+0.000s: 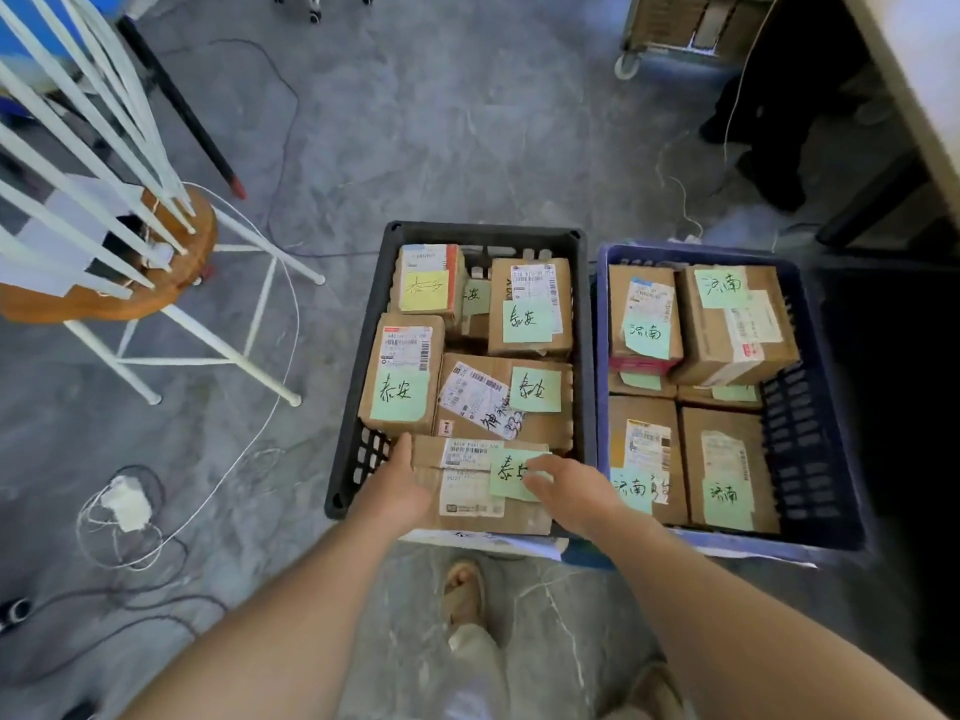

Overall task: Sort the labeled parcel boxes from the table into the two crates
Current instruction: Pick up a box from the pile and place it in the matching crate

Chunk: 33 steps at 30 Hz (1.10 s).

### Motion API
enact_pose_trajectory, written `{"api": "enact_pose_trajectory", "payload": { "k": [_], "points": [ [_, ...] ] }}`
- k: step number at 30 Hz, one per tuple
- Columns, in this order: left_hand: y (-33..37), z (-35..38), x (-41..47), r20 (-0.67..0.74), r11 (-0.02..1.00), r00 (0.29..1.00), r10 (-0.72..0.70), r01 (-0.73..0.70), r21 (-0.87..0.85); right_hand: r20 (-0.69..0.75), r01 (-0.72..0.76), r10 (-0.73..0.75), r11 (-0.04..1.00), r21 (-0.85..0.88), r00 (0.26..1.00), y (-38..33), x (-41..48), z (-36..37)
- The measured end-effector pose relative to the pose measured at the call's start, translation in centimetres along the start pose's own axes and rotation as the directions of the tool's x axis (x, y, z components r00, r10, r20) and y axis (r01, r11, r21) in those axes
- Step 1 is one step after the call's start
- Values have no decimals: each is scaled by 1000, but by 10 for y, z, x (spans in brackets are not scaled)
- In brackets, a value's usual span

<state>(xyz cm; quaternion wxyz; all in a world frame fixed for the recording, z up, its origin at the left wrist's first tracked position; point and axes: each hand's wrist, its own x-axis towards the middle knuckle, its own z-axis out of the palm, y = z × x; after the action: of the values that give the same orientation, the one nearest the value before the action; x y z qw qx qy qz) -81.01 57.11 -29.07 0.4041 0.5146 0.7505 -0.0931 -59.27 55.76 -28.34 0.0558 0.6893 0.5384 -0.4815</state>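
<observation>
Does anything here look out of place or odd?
Two small things. In the black crate, the far-left box wears a yellow note; every other visible note is green. The held box overhangs that crate's near rim.

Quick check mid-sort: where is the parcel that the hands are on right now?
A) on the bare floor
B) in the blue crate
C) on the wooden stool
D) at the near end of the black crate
D: the parcel box, with the left hand at its left edge and the right hand on top, lies at the near end of the black crate.
</observation>
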Motion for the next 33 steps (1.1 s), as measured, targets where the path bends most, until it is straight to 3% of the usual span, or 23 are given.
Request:
{"api": "enact_pose_trajectory", "payload": {
  "k": [6,10,17,22,26,33],
  "points": [
    [2,7,25,0,996,1000,22,-22,-81,-34,-37,37,999,-11,999,-3,19,8],
    [3,17,30,-66,996,994,84,-85,-10,-47,-21,22,1000,15,999,-4,22,6],
    [0,32,37,-29,996,998,59,-61,-64,19,-48,47,999,24,999,2,27,17],
    [2,43,48,-103,998,993,55,-52,34,-1,-42,42,999,-25,999,13,43,28],
    [7,55,59,-64,993,997,31,-24,112,10,-170,170,984,61,985,15,57,32],
    [16,69,74,107,996,991,81,-85,37,116,-275,322,912,-303,940,7,82,45]
  ]
}}
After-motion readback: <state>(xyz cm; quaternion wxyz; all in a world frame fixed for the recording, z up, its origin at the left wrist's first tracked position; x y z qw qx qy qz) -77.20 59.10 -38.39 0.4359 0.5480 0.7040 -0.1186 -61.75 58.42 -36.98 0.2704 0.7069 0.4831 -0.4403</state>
